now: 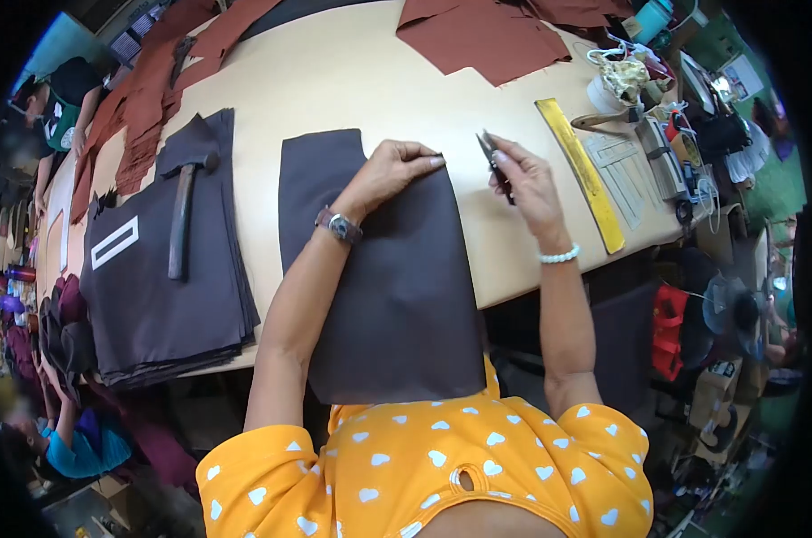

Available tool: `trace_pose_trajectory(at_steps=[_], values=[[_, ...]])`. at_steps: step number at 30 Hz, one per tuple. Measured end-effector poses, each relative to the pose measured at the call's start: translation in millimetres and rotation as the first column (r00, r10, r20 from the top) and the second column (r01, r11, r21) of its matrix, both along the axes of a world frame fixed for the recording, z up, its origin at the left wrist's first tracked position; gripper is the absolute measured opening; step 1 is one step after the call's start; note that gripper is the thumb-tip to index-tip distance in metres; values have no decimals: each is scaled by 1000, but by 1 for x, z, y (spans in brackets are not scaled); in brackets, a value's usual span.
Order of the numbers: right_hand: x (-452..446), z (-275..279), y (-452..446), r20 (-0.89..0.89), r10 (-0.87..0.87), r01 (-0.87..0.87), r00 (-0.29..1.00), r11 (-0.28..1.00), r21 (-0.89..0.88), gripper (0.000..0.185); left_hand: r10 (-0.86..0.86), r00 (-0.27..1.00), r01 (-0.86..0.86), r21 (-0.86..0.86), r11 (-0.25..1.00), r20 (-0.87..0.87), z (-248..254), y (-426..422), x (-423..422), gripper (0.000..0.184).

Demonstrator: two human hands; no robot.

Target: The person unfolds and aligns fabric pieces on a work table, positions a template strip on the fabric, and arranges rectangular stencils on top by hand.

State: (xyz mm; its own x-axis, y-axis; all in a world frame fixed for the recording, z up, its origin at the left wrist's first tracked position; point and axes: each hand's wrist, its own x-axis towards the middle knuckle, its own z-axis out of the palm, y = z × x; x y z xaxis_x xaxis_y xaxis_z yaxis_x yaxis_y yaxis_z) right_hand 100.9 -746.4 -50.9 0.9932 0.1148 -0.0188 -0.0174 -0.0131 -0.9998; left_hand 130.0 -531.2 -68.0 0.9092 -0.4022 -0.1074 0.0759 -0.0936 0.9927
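A dark brown sheet (397, 278) lies in front of me, its near end hanging over the table edge toward my lap. My left hand (394, 175), with a watch at the wrist, pinches the sheet's far right corner between thumb and fingers. To the right of that corner, my right hand (529, 184) is closed around small dark snips (498, 169), whose tips point up and away from me. The snips are apart from the sheet.
A hammer (182, 220) and a white rectangular frame (116, 242) rest on a stack of dark sheets (155, 314) at left. A yellow ruler (581, 175) lies right. Reddish-brown pieces (482, 40) are at the back. Two people are at the left.
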Motion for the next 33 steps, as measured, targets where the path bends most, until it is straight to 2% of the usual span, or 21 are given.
trace_pose_trajectory(at_steps=[1, 2, 4, 7, 14, 29, 33], values=[[-8, -2, 14, -71, 5, 1, 997, 997, 78, 28, -14, 999, 12, -42, 999, -41, -3, 3, -9, 21], [-11, -10, 20, -39, 55, -52, 998, 996, 68, 30, -15, 999, 13, -44, 999, -44, -3, 6, -17, 21], [-19, -11, 31, -109, 109, -103, 988, 993, 55, 31, -23, 999, 21, -49, 999, -47, 0, 11, -28, 20], [-29, -14, 37, -67, 91, -86, 994, 993, 79, 32, -17, 997, 11, -86, 996, -69, -3, 14, -32, 20], [-27, -15, 32, -79, 193, -195, 978, 981, -13, 35, -57, 996, 45, -148, 988, -75, -4, 17, -34, 19], [-31, -7, 37, -19, 184, -185, 983, 982, -44, 46, -47, 998, 36, -219, 975, -46, -3, 16, -36, 19], [-31, -8, 37, -14, 181, -182, 983, 982, -42, 47, -63, 995, 49, -177, 983, -74, -1, 17, -37, 18]])
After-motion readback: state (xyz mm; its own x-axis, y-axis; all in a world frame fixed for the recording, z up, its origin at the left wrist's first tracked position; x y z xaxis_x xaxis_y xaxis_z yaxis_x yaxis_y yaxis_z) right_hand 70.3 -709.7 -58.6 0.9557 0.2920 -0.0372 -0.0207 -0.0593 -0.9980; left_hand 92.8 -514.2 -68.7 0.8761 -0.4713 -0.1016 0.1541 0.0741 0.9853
